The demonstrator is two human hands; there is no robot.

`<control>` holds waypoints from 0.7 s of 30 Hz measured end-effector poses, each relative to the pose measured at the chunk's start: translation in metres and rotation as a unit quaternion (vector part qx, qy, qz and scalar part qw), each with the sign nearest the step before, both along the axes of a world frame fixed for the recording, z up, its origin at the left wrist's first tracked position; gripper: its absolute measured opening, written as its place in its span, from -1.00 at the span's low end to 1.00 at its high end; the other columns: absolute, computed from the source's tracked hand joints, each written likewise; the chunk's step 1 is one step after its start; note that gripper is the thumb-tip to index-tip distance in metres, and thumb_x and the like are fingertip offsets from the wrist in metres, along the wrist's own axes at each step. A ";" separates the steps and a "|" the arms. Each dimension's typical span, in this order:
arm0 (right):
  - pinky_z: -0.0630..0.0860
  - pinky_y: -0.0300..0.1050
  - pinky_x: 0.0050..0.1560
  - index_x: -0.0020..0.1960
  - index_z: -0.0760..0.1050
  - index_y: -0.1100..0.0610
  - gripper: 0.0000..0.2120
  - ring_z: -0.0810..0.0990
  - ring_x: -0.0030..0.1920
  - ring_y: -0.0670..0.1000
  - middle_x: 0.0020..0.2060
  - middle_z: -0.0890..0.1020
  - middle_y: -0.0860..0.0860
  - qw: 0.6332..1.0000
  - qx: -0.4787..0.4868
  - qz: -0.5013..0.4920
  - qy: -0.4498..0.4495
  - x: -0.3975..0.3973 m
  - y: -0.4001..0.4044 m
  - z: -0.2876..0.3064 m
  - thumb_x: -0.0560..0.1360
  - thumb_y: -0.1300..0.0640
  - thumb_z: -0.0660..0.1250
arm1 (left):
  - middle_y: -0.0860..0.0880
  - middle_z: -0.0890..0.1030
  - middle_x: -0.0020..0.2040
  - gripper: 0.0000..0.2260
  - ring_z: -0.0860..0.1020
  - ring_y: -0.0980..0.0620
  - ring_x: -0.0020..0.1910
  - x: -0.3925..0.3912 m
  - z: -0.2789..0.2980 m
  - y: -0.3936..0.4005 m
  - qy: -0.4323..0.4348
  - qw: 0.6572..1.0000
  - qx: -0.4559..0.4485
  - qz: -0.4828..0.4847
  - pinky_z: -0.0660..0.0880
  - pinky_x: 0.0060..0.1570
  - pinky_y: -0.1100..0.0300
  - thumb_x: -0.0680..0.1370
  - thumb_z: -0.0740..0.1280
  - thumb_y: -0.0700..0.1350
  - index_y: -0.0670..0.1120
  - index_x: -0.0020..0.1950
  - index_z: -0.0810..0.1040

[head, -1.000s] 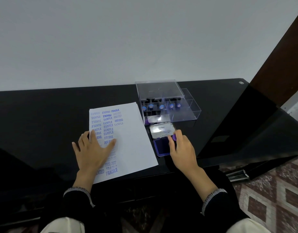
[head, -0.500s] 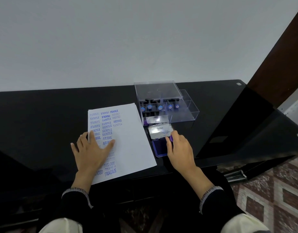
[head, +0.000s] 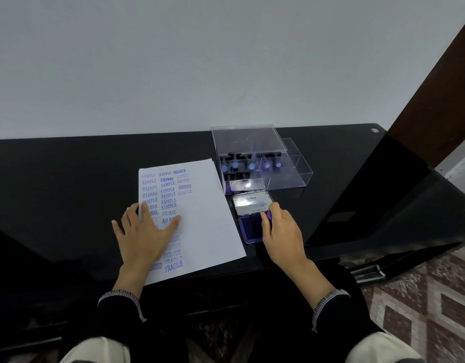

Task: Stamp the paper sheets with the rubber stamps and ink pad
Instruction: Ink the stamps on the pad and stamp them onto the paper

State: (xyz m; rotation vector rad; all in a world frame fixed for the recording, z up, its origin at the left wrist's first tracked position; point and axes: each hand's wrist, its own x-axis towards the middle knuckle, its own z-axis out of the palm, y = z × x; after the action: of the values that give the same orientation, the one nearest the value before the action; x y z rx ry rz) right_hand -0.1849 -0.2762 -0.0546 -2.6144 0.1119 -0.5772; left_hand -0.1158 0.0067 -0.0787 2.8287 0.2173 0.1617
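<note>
A white paper sheet (head: 202,218) lies on the black table (head: 69,179), its left half covered with blue stamped words. My left hand (head: 141,237) lies flat on the sheet's left part, fingers spread. To the right sits the open ink pad (head: 251,227), its purple pad near me and its silver lid (head: 252,203) tipped back. My right hand (head: 281,231) pinches a purple rubber stamp (head: 269,214) and holds it down at the pad's right side. Most of the stamp is hidden by my fingers.
A clear plastic box (head: 260,158) behind the ink pad holds several blue-topped stamps (head: 249,166); its right compartments look bare. The table's front edge runs just below the sheet. A lower black surface (head: 399,205) drops off to the right above a patterned floor (head: 422,305).
Both hands stay nearly as they were: left flat on the sheet, right at the ink pad with the stamp. Only the camera view has shifted slightly.
</note>
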 end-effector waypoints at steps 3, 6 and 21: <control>0.31 -0.22 -0.36 -0.08 0.25 0.07 -0.88 0.42 -0.29 -0.03 -0.28 0.43 -0.06 0.998 0.049 0.009 0.025 0.001 -0.003 0.002 0.62 0.13 0.16 | -0.15 0.17 0.51 -0.13 0.08 -0.14 0.53 0.000 0.000 0.000 0.002 1.000 0.000 0.000 -0.09 0.49 -0.21 0.44 0.06 0.47 -0.12 0.54 0.13; 0.32 -0.21 -0.35 -0.08 0.31 0.12 -0.90 0.41 -0.32 -0.02 -0.29 0.44 -0.03 1.000 0.009 0.005 0.003 0.000 -0.002 0.001 0.60 0.15 0.20 | -0.15 0.17 0.51 -0.13 0.08 -0.15 0.53 0.000 0.001 0.000 0.003 1.000 0.000 0.000 -0.08 0.49 -0.22 0.44 0.06 0.47 -0.12 0.54 0.13; 0.29 -0.19 -0.35 -0.08 0.25 0.08 -0.88 0.40 -0.32 -0.02 -0.30 0.44 -0.03 0.999 -0.003 0.019 0.028 0.006 -0.004 0.005 0.61 0.14 0.17 | -0.14 0.17 0.51 -0.13 0.10 -0.15 0.53 0.000 0.000 0.000 0.002 1.000 0.004 0.001 -0.06 0.48 -0.23 0.44 0.05 0.48 -0.11 0.54 0.13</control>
State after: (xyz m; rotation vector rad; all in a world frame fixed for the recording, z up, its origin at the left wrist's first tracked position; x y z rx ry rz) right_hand -0.1788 -0.2801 -0.0499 -2.6337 0.0771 -0.4906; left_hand -0.1153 0.0066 -0.0790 2.8376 0.2202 0.1589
